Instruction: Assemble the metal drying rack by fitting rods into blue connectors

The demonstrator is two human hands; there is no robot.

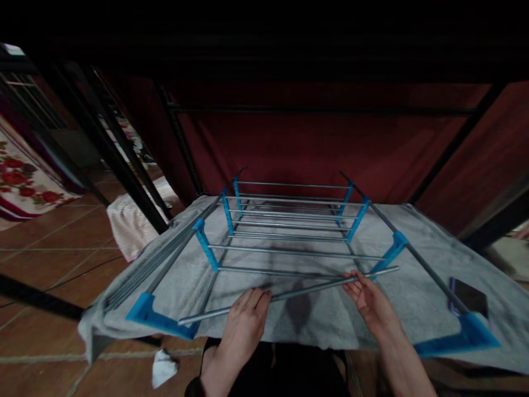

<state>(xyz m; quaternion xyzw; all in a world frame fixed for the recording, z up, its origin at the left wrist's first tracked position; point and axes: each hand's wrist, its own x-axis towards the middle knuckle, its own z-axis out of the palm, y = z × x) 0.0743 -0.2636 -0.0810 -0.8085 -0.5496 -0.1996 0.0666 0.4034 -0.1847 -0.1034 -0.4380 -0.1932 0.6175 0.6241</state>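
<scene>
A loose grey metal tube (306, 291) slants across the near end of a rack, held in both my hands. My left hand (248, 314) is closed around its left part, knuckles up. Toward the tube's right end, the fingers of my right hand (363, 292) pinch it, palm turned partly upward. The rack frame of metal bars (295, 252) and blue plastic brackets (206, 245) lies on a grey cloth. Both near blue corner pieces, left (159, 317) and right (463, 335), have no crossbar between them. The tube's left end lies just above the left corner piece.
Several more tubes (144, 270) lie along the left edge of the grey cloth (326, 322). A dark phone-like object (469, 298) rests at the right. Black metal posts (111, 143) stand at the left, with a dark red sheet (306, 143) behind.
</scene>
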